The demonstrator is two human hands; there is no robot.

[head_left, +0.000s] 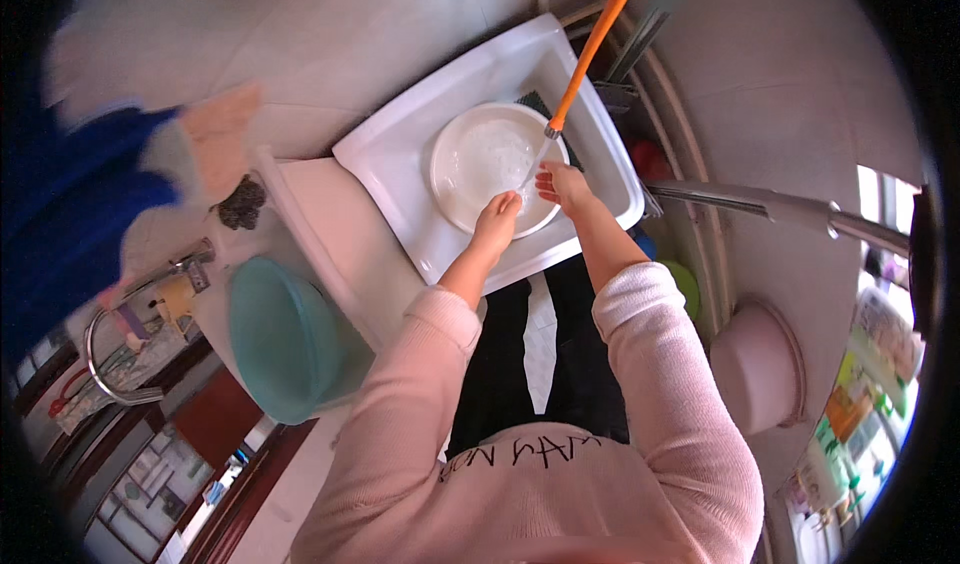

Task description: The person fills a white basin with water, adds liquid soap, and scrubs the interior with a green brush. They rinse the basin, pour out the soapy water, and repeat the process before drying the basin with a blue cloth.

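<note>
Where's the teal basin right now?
In the head view, the teal basin sits at lower left, on the counter left of the person's left arm, beside the white sink holding the white bowl.

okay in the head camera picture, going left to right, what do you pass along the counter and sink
Curved metal tap → teal bowl → left hand on the white basin's near rim → right hand under the orange hose → pink bowl.

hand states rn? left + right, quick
Left hand: on the near rim of the white bowl; grip cannot be told.
Right hand: at the bowl's right rim under the orange hose; grip cannot be told.
</note>
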